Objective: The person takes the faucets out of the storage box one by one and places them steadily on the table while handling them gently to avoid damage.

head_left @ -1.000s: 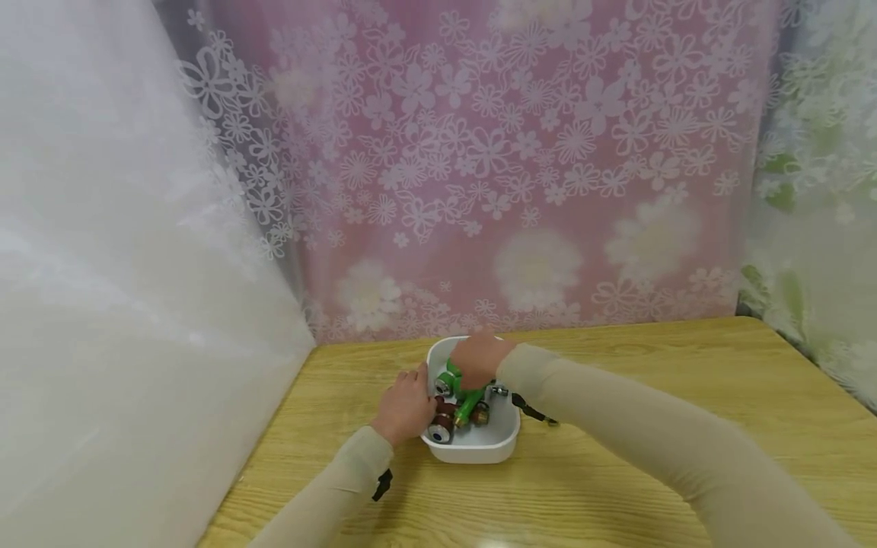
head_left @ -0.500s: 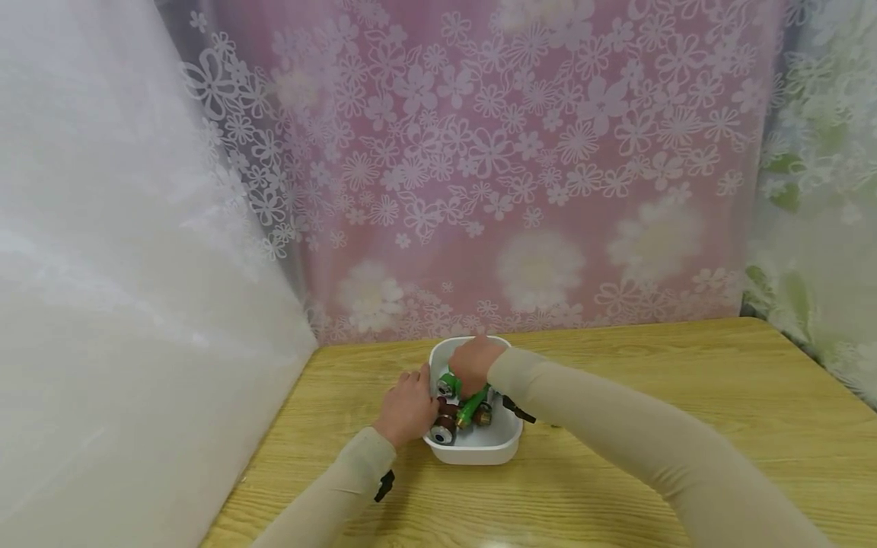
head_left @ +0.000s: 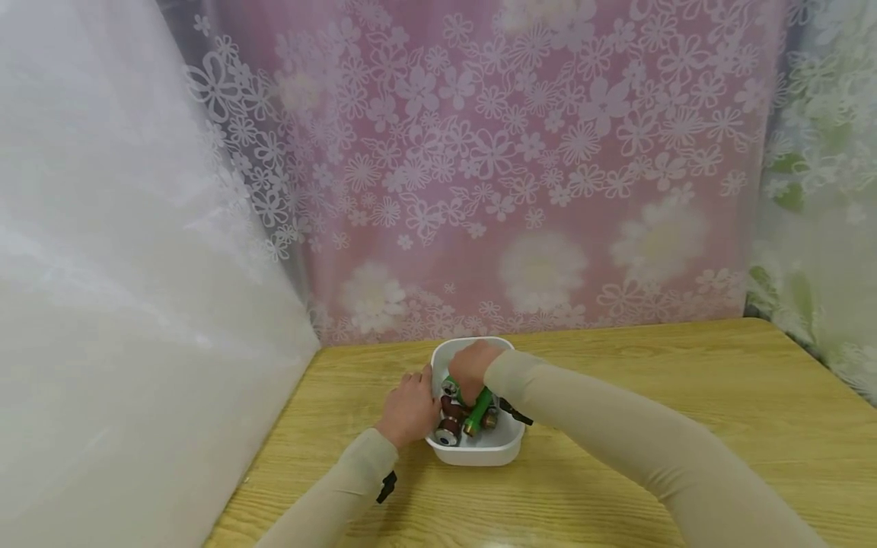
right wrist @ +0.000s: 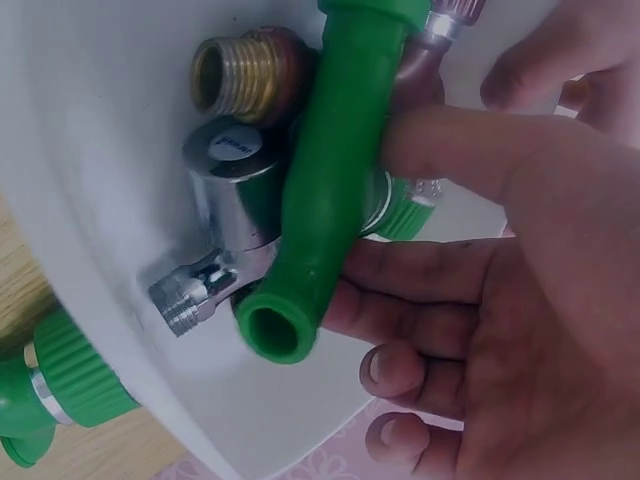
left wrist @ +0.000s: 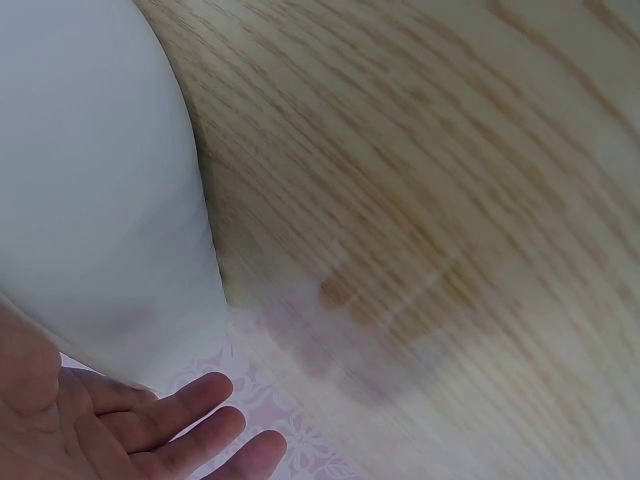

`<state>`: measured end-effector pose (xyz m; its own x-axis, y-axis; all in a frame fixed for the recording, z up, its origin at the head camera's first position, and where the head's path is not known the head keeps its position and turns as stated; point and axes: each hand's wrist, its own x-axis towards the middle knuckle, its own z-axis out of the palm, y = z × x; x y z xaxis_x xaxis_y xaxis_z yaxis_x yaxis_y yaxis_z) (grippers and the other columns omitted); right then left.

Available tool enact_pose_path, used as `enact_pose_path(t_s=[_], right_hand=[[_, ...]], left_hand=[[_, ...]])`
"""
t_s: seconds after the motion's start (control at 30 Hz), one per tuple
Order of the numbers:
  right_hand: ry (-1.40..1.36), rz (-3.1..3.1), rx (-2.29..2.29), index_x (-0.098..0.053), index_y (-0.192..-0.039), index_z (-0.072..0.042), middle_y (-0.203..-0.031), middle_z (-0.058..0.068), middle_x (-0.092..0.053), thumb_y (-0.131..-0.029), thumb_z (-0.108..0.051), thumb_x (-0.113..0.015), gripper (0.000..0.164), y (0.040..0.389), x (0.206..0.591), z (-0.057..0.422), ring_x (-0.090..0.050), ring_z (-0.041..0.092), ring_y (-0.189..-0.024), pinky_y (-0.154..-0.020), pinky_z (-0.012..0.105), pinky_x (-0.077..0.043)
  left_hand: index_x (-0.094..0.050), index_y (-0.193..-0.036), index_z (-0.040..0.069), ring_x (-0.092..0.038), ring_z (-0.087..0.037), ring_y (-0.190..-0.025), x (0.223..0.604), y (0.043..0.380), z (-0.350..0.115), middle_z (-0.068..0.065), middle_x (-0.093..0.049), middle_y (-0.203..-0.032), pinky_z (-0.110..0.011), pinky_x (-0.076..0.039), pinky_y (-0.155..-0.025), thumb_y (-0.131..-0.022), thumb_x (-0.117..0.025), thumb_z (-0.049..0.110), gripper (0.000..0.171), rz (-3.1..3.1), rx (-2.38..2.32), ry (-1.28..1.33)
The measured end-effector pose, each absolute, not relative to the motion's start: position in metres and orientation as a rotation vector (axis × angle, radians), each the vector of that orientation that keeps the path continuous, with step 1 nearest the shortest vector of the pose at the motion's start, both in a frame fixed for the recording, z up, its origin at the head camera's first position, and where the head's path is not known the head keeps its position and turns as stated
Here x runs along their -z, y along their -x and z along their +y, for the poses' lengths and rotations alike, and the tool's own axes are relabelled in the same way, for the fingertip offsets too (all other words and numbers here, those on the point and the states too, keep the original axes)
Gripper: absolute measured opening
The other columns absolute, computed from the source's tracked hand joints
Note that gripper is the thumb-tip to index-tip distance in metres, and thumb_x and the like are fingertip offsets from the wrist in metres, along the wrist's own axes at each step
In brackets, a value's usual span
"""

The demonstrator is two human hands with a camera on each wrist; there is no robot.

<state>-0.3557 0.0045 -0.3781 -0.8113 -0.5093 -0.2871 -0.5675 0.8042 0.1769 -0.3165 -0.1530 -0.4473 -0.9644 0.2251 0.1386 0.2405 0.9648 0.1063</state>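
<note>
My right hand [head_left: 474, 369] reaches down into a white plastic basin [head_left: 479, 454]. In the right wrist view its thumb and forefinger pinch a green tap [right wrist: 335, 150] with a hollow round end. Beneath that lie a chrome angle valve [right wrist: 237, 195] and a fitting with a brass thread [right wrist: 235, 80]. A dark brown valve [head_left: 448, 426] sits near the basin's left wall. My left hand [head_left: 409, 411] holds the basin's left rim, thumb on the inner side. In the left wrist view its other fingers [left wrist: 190, 405] extend along the outside.
Another green valve [right wrist: 85, 365] lies on the wooden table [head_left: 651, 380], outside the basin; my right forearm hides it in the head view. A flowered pink curtain [head_left: 521, 190] hangs behind the table, and white sheeting [head_left: 137, 266] closes off the left side.
My right hand has moved slightly lower and left within the basin. The green tap's brass end has shifted a little toward me and right. My left hand stays on the rim.
</note>
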Motion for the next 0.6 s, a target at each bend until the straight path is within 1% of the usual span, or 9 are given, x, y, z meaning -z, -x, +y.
enact_pose_path(t_s=[0.13, 0.3, 0.6], right_hand=[[0.837, 2.774, -0.397, -0.064, -0.08, -0.021, -0.073, -0.007, -0.061, -0.083, -0.028, -0.076, 0.014, 0.3556, 0.3794, 0.0038, -0.052, 0.011, -0.064, -0.059, 0.025, -0.043], [0.854, 2.765, -0.399, -0.063, -0.079, -0.021, -0.073, -0.007, -0.06, -0.082, -0.029, -0.076, 0.015, 0.3566, 0.381, 0.0035, -0.051, 0.011, -0.064, -0.059, 0.025, -0.042], [0.877, 2.733, -0.339, -0.064, -0.083, -0.02, -0.077, -0.005, -0.06, -0.082, -0.02, -0.078, 0.014, 0.3567, 0.3847, 0.0016, -0.052, 0.012, -0.066, -0.057, 0.025, -0.045]], left_hand=[[-0.038, -0.152, -0.002, -0.055, -0.035, -0.124, 0.4473, 0.3168, -0.1531, -0.018, -0.06, -0.133, -0.051, -0.053, -0.094, -0.098, -0.059, 0.027, 0.065, -2.979, 0.176, 0.368], [-0.036, -0.153, -0.001, -0.054, -0.034, -0.127, 0.4481, 0.3175, -0.1535, -0.018, -0.059, -0.136, -0.051, -0.053, -0.096, -0.1, -0.057, 0.029, 0.065, -2.992, 0.159, 0.369], [-0.036, -0.153, -0.001, -0.054, -0.035, -0.126, 0.4488, 0.3182, -0.1544, -0.018, -0.059, -0.136, -0.05, -0.053, -0.096, -0.1, -0.057, 0.028, 0.064, -2.997, 0.18, 0.376]])
